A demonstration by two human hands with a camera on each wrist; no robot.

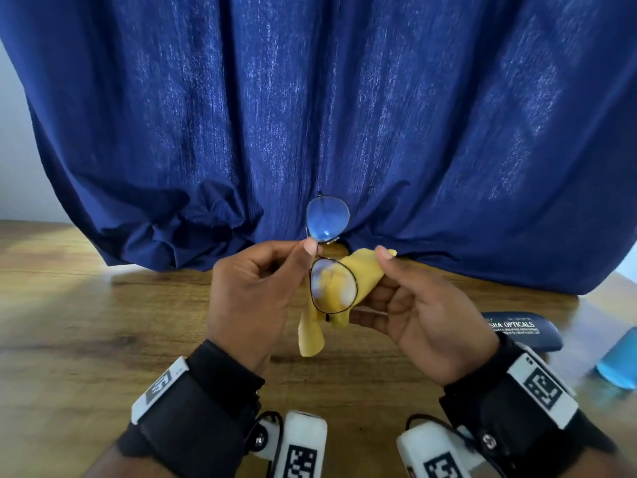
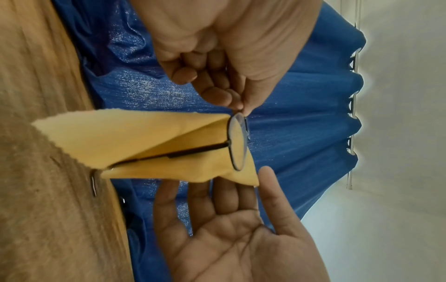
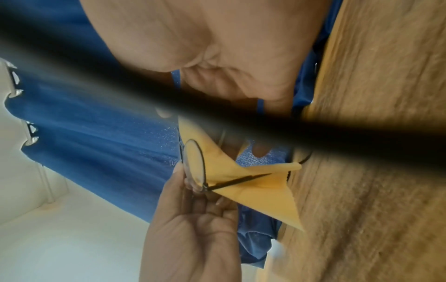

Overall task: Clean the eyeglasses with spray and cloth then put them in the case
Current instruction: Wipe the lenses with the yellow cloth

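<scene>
Thin dark-rimmed eyeglasses (image 1: 331, 257) stand on end above the wooden table (image 1: 103, 322), one lens over the other. My left hand (image 1: 310, 248) pinches them at the bridge between thumb and forefinger. A yellow cloth (image 1: 339, 288) lies behind the lower lens and hangs down past it. My right hand (image 1: 386, 291) carries that cloth on straight fingers, thumb raised apart. In the left wrist view the cloth (image 2: 144, 137) folds around a temple arm of the eyeglasses (image 2: 237, 141), with the right hand (image 2: 229, 219) palm-open under it. The right wrist view shows lens (image 3: 194, 162) and cloth (image 3: 260, 187) past a dark blurred strap.
A dark blue glasses case (image 1: 520, 331) with white lettering lies on the table to the right of my right wrist. A light blue spray bottle (image 1: 617, 360) sits at the right edge. A blue curtain (image 1: 310, 98) hangs down onto the table's far side.
</scene>
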